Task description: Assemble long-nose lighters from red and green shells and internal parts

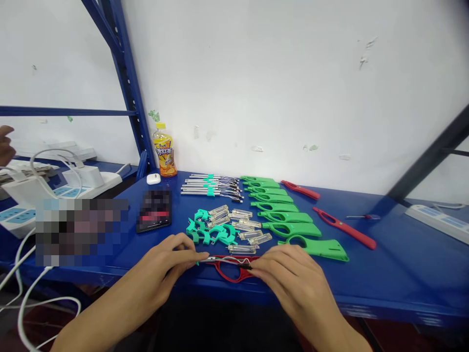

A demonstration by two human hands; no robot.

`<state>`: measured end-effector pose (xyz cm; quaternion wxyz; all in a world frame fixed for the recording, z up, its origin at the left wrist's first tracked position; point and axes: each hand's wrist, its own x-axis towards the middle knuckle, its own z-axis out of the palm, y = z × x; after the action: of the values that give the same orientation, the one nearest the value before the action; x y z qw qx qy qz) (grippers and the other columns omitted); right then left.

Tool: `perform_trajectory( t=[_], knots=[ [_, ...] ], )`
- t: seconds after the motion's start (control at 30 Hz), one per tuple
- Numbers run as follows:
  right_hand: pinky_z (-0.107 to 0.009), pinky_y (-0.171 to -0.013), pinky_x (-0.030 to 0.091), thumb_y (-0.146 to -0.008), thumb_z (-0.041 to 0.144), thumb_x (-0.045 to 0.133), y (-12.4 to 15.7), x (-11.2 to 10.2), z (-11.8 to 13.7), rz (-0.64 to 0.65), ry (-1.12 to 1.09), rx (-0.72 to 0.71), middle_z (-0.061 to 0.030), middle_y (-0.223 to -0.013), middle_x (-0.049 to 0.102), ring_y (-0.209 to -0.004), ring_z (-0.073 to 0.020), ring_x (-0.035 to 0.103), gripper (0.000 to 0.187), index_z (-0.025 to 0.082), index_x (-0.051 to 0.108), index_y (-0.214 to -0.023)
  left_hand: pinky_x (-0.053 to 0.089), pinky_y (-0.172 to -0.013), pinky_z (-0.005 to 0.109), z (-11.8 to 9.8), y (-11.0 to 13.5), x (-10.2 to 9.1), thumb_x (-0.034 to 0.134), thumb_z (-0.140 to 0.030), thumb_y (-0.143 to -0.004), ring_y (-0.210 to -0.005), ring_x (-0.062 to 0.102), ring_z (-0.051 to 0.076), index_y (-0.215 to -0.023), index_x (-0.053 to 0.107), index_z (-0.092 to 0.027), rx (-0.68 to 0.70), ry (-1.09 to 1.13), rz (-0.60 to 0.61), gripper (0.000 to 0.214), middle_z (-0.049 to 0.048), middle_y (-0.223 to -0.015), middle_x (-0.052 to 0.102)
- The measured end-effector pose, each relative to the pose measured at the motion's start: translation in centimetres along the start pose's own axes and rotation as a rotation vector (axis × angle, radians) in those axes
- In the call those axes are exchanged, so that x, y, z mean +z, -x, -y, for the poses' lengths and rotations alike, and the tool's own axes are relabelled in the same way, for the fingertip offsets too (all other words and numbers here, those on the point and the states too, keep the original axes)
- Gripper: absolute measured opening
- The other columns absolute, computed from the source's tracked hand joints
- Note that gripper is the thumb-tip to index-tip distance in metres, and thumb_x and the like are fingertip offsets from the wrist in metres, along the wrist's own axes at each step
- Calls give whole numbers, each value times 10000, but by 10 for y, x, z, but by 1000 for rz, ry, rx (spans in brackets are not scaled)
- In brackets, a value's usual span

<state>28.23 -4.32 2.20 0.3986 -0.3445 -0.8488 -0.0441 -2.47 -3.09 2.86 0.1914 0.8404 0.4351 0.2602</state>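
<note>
At the table's front edge lies a red lighter casing (234, 278) with an open loop in its middle. My left hand (174, 261) pinches a thin metal lighter rod (211, 259) over the casing's left part; a bit of teal shows by the fingertips. Thin wires (229, 260) run from the rod toward my right hand (289, 274). Its fingers are closed on the black piece (245, 266) at the wires' end, above the casing's right part, which the hand mostly covers. Just behind are teal trigger pieces (220, 234) and clear plastic tanks (242, 249).
Green casings (293, 217) lie in a column right of several wired metal rods (201, 188). Farther right are red casing halves (344, 227) and a screwdriver (362, 217). A phone (154, 210), a white earphone case (153, 179) and a drink bottle (164, 151) stand left. Another person's hand (5, 145) shows far left.
</note>
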Motion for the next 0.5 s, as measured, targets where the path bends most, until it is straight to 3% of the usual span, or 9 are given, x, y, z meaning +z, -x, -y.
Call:
perform_trajectory(
  t=[0.17,0.5],
  knots=[
    [-319,-796,547,-1076,234,639,6,3,-6,40,-126,80,4,-949,808,-835,-177,746,109,249,735,-1025,534,-938,251,4,1,0,457,-207,-1119,-1070,670,183,-1385,712,-397,13,-22,21,414,26,-1195,658],
    [-268,-667,581,-1037,348,696,9,6,-9,53,-244,299,8,-844,780,-720,-173,734,128,271,774,-970,543,-950,256,-3,0,0,448,-128,-1085,-1072,684,174,-1371,724,-413,20,-67,-10,489,22,-1210,661]
  ],
)
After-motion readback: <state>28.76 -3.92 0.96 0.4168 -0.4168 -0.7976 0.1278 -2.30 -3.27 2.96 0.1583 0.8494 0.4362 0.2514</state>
